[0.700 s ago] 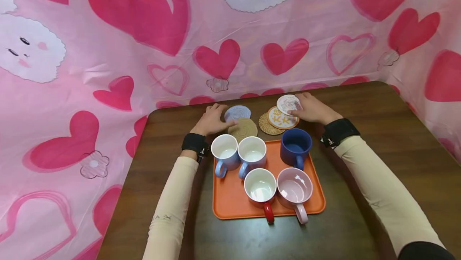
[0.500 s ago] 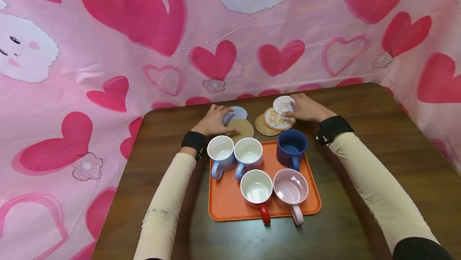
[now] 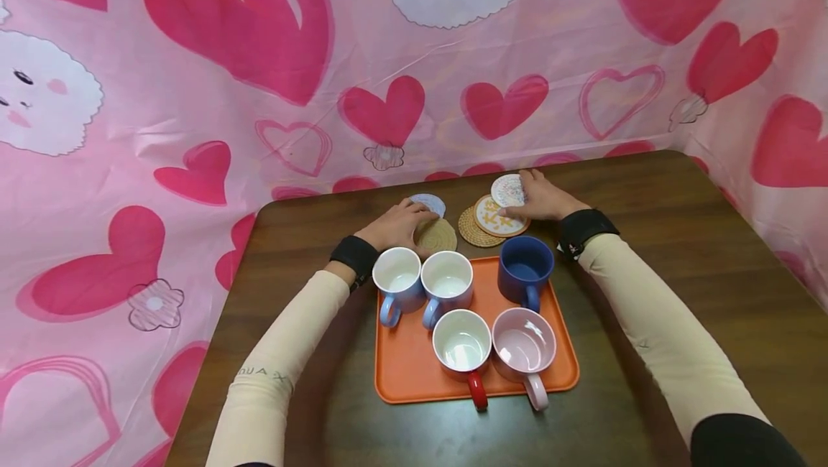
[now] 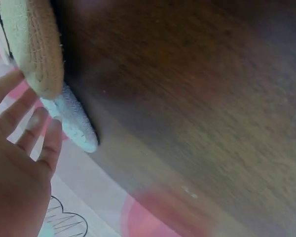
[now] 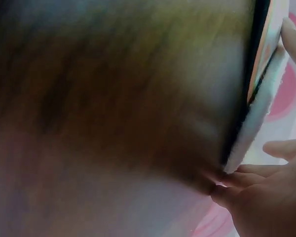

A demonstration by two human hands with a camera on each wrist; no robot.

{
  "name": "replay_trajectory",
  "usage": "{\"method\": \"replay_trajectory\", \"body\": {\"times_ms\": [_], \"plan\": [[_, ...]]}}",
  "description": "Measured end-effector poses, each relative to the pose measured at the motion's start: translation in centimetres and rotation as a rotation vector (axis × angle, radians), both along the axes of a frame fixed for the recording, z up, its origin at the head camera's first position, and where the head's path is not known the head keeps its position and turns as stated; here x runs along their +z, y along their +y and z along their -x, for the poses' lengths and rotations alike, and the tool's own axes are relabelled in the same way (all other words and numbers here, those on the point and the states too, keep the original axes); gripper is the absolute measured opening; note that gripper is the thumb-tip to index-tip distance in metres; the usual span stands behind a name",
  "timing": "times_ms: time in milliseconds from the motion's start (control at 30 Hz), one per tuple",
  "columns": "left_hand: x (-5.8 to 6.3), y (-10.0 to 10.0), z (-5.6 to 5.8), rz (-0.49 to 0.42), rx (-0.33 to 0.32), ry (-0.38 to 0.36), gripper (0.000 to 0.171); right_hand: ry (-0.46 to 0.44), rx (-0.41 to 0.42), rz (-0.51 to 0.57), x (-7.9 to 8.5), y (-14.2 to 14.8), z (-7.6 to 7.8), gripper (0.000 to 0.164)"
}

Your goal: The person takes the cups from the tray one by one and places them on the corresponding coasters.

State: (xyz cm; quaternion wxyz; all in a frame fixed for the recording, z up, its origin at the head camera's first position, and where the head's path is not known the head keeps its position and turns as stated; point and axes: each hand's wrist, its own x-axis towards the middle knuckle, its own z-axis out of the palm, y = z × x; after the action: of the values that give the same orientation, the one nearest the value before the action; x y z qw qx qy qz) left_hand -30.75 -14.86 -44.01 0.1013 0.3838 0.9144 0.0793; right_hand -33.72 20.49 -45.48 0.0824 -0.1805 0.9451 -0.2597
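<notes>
My left hand (image 3: 396, 226) lies at the left side of a tan woven coaster (image 3: 438, 237), fingertips at its far edge. A light blue coaster (image 3: 429, 202) shows just behind. In the left wrist view the fingers (image 4: 50, 143) stretch loosely toward the edges of both coasters. My right hand (image 3: 542, 197) spans the right side of a white speckled coaster (image 3: 507, 190) and an orange-patterned white coaster (image 3: 489, 217), which overlap. Its thumb is at the patterned one, its other fingers at the speckled one's far edge. A brown wicker coaster (image 3: 475, 231) lies partly beneath them.
An orange tray (image 3: 407, 373) in front holds two light blue mugs (image 3: 396, 276) (image 3: 448, 280), a dark blue mug (image 3: 525, 269), a red-handled mug (image 3: 462, 345) and a pink mug (image 3: 524, 345). The brown table (image 3: 621, 194) ends at a pink heart-printed cloth (image 3: 278, 136).
The left hand has come nearer and right, from the light blue coaster onto the tan one. The right hand has shifted slightly left over the coasters. Mugs and tray stay put.
</notes>
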Motion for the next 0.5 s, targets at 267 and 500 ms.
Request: {"method": "replay_trajectory", "body": {"times_ms": [267, 500], "plan": [[0.09, -0.36, 0.22, -0.030, 0.033, -0.109, 0.091, 0.031, -0.038, -0.024, -0.24, 0.10, 0.46, 0.085], [0.01, -0.21, 0.06, -0.076, 0.035, -0.140, 0.091, 0.010, -0.086, -0.045, -0.28, 0.09, 0.22, 0.096]]}}
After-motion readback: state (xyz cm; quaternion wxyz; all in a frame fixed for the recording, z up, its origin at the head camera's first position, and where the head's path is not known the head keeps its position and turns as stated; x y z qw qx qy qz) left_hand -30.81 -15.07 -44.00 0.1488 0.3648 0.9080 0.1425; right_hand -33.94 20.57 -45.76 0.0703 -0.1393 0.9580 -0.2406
